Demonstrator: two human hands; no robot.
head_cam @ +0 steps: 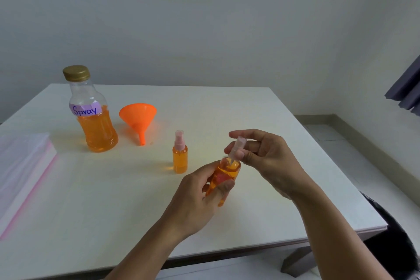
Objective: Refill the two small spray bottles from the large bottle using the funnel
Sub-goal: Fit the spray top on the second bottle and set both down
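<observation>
**Capping or uncapping: cannot tell which**

Gripped round body by left hand [195, 200] to steady bottle [227, 173] above table [272, 200], front centre. Pinched at sprayer [237, 146] by right hand [266, 157], likely for twisting. Tilted: long axis leaning up and right, neck toward right hand. Left apart behind: second bottle [180, 159], funnel [138, 116], capped large bottle [95, 120].

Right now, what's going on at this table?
A person holds a small spray bottle tilted in the left hand, while the right hand pinches its spray top at the neck. Whether the top is going on or coming off, I cannot tell. The second small bottle stands capped on the table, holding orange liquid. The large bottle is capped, and the funnel lies on its side next to it.
</observation>
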